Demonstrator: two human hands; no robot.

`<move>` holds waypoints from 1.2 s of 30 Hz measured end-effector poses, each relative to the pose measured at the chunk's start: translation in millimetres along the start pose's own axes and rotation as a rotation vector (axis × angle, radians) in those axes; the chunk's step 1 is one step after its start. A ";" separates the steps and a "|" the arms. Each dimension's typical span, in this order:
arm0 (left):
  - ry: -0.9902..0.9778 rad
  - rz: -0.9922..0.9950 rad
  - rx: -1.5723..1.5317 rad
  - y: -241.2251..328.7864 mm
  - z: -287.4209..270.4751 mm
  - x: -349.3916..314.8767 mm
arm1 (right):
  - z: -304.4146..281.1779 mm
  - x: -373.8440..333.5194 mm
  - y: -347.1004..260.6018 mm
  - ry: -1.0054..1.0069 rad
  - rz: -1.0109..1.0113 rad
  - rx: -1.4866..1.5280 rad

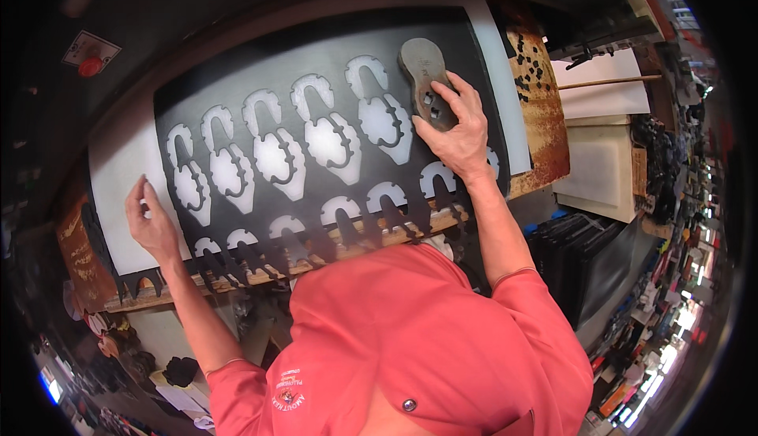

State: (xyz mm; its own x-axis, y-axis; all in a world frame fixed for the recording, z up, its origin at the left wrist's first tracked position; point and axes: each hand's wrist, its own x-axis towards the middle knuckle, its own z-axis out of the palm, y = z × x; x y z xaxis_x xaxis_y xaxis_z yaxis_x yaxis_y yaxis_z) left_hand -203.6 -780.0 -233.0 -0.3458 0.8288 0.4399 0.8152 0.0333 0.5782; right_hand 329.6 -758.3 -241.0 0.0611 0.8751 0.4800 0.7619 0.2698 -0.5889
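My right hand (458, 124) grips the lower part of a grey-brown, sole-shaped cutting die (422, 61), with thumb and fingers on opposite sides. The die lies on a black sheet (237, 69) near its far right corner. Rows of horseshoe-like and pointed oval openings are cut through the sheet, and a pale surface (272, 156) shows through them. Left of the sheet, my left hand (152, 223) is over a white board (118, 168). Its fingers are loosely bent and apart, with nothing visible in them.
A red button (91, 66) sits on the dark machine at the far left. Small black scraps (530, 65) lie on a rusty plate at the right. Beyond it are a white sheet (608, 81) and a thin rod. Black sheets (580, 254) are stacked lower right.
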 end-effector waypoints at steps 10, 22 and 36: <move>-0.384 0.509 -0.342 173.8 41.8 -169.4 | 9.5 -1.3 3.3 0.056 -0.020 0.013; -0.196 0.502 -0.273 165.8 56.3 -185.3 | -25.2 6.6 -7.5 0.325 0.078 0.358; -0.114 0.333 -0.161 167.4 59.4 -187.4 | -62.5 -70.2 -31.2 0.219 -0.116 0.262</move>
State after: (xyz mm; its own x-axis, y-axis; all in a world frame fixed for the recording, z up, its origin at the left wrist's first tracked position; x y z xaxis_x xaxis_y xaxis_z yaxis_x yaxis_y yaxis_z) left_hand 25.3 -896.6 -259.4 -0.0129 0.8364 0.5479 0.7876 -0.3291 0.5209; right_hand 341.9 -853.3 -215.7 0.1424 0.7334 0.6647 0.5823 0.4809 -0.6555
